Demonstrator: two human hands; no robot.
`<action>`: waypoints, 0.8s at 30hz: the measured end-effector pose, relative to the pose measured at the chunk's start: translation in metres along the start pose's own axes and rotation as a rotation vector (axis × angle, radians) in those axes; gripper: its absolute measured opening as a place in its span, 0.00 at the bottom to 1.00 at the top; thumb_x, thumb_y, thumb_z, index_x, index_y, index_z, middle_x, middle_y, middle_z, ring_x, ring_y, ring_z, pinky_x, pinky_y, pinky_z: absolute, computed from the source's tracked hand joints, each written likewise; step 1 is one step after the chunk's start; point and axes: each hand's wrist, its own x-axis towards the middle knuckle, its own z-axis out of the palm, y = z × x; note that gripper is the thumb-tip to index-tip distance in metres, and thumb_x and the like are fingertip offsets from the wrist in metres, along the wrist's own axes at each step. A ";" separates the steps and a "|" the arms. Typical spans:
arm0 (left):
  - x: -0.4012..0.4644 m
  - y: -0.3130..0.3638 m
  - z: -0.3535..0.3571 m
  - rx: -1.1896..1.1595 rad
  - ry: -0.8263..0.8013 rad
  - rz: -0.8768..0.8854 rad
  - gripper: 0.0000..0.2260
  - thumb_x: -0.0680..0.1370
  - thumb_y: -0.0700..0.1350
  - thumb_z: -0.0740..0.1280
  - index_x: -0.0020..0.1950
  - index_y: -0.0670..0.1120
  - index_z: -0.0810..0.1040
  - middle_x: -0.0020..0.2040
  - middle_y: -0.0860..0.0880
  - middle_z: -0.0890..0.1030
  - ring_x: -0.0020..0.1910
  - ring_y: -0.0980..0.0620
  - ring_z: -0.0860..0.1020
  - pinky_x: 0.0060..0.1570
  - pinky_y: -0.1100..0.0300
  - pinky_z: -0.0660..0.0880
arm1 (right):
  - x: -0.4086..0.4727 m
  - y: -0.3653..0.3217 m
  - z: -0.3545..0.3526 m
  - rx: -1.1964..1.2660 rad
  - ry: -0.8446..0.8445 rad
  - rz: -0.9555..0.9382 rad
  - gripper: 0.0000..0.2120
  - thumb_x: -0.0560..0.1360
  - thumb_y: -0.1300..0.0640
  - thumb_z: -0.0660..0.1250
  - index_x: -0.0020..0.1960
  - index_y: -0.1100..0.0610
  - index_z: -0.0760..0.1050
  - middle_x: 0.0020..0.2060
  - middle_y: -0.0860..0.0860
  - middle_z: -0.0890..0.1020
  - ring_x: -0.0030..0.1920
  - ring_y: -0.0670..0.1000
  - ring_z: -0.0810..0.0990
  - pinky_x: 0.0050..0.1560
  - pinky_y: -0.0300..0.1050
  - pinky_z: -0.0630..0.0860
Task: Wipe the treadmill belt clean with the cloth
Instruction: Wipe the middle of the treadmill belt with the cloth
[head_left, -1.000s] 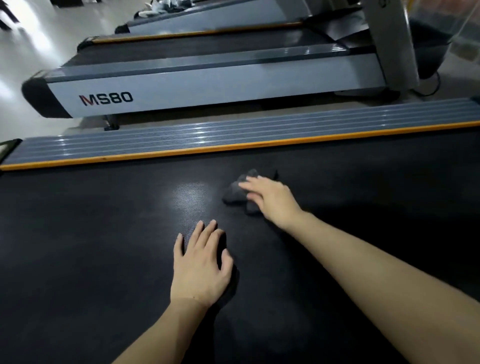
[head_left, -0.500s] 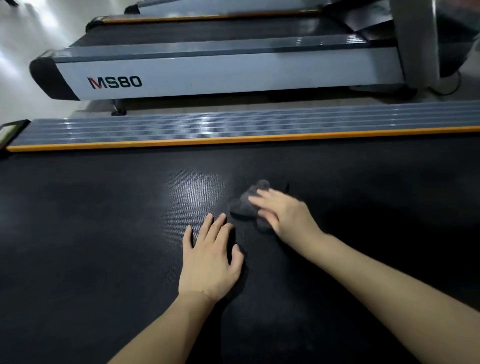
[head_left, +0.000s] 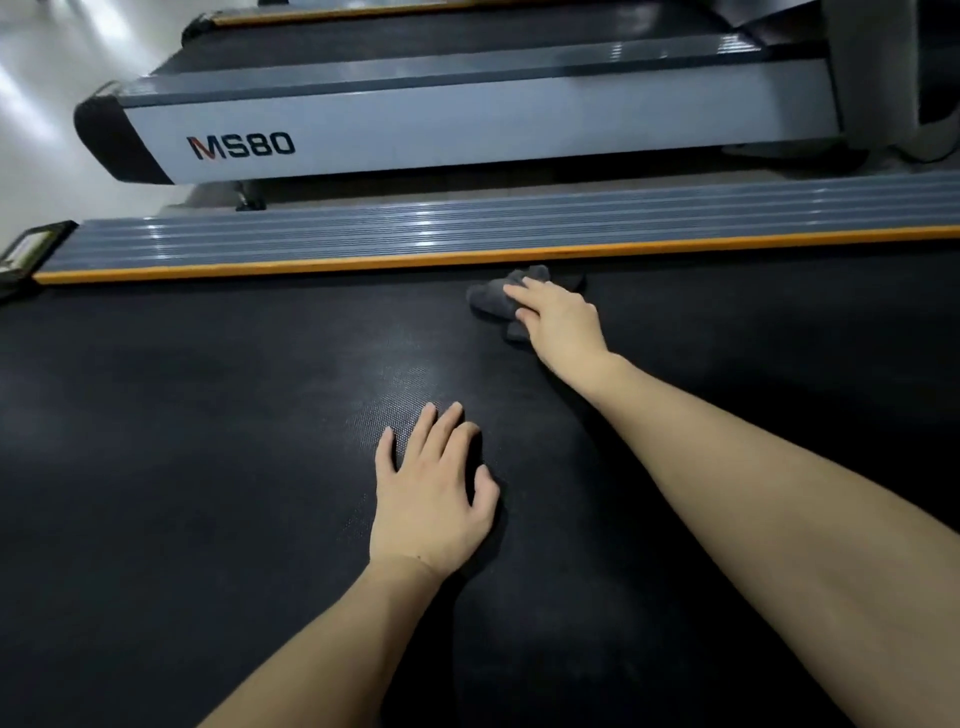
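The black treadmill belt (head_left: 208, 467) fills most of the view. A dark grey crumpled cloth (head_left: 491, 299) lies on it at the far side, close to the orange edge strip. My right hand (head_left: 558, 322) presses flat on the cloth with straight fingers, covering its right part. My left hand (head_left: 431, 499) rests flat on the belt nearer to me, fingers spread, holding nothing.
A ribbed grey side rail (head_left: 467, 228) with an orange strip (head_left: 363, 264) borders the belt's far side. Beyond it stands a second treadmill marked MS80 (head_left: 241, 145), with its upright post (head_left: 872, 78) at the right. Pale floor (head_left: 47, 78) shows at the upper left.
My right hand has pushed the cloth away from me across the belt, up to the orange strip. My left hand stays flat in the same spot.
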 end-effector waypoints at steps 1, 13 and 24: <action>0.000 0.000 0.000 -0.003 -0.005 -0.005 0.21 0.79 0.57 0.55 0.71 0.55 0.70 0.80 0.57 0.63 0.82 0.55 0.52 0.79 0.41 0.47 | -0.009 0.001 -0.003 0.016 -0.012 -0.003 0.17 0.81 0.54 0.63 0.68 0.41 0.74 0.71 0.42 0.72 0.73 0.51 0.67 0.70 0.52 0.66; -0.016 0.000 -0.024 0.058 -0.075 0.047 0.23 0.79 0.57 0.54 0.70 0.53 0.74 0.75 0.52 0.70 0.77 0.51 0.64 0.73 0.49 0.61 | -0.235 -0.022 -0.053 0.135 -0.092 0.062 0.18 0.78 0.55 0.67 0.65 0.40 0.77 0.69 0.41 0.74 0.73 0.46 0.68 0.68 0.38 0.63; -0.123 0.028 -0.064 0.056 -0.178 -0.017 0.18 0.81 0.54 0.57 0.70 0.53 0.73 0.72 0.53 0.72 0.73 0.49 0.68 0.68 0.49 0.67 | -0.281 -0.061 -0.054 0.179 -0.006 0.278 0.18 0.80 0.57 0.65 0.67 0.44 0.76 0.71 0.45 0.73 0.74 0.50 0.66 0.70 0.44 0.63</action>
